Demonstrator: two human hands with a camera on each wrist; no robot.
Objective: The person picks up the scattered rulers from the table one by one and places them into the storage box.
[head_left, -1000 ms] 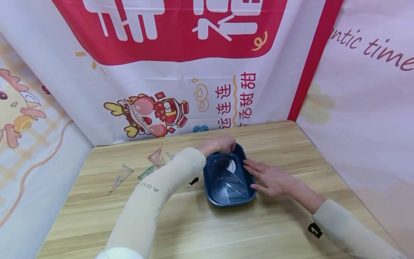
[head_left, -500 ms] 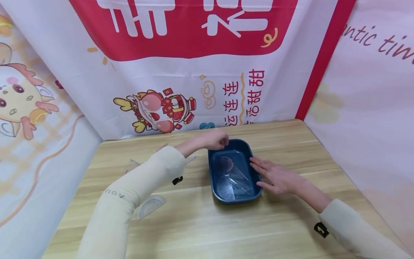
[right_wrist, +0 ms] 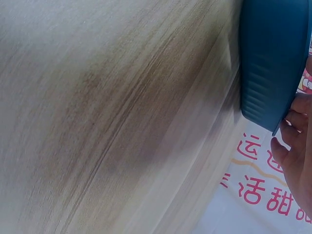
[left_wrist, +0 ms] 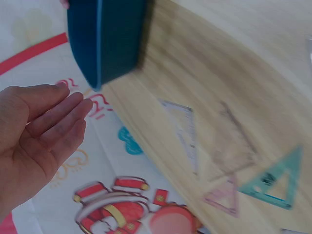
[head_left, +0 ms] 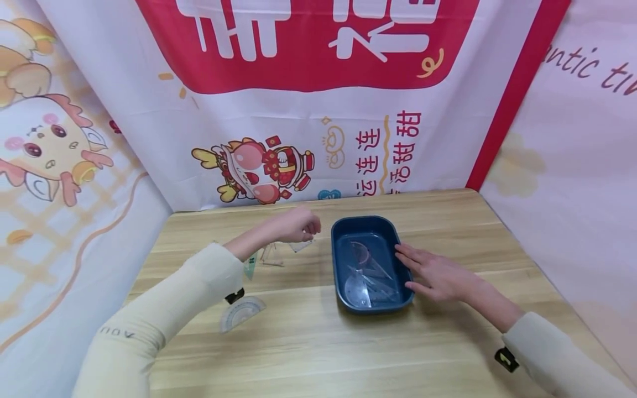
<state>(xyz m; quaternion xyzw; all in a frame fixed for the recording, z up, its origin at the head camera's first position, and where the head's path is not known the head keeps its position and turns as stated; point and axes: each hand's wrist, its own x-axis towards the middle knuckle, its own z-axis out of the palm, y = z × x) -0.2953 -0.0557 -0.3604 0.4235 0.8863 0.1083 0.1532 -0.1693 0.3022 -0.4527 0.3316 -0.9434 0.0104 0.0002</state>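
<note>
left hand [head_left: 298, 225]: moved left off the far end of the box, where it was a second earlier, to hang over the wood table [head_left: 308, 342] just left of it; fingers loosely bent, thumb apart, pinching nothing visible
right hand [head_left: 438, 276]: rested near-straight, spread fingers on the box's right rim, as earlier
blue box [head_left: 378, 309]: sat upright right of centre; looked rigid and light enough to skid, best steadied by its rim
pieces inside: a pinkish protractor [head_left: 360, 252] and clear pieces [head_left: 380, 284] overlapped on the box floor, outlines too faint to count
pieces outside: a clear set square [head_left: 302, 246] near the left hand, a green triangle [left_wrist: 265, 181] farther left, a clear protractor [head_left: 244, 311] at near left
thin plastic: seemed light, stiff, slippery and brittle; best lifted at an edge, then pinched
left sleeve [head_left: 191, 293]: no longer covered the clear protractor
</note>
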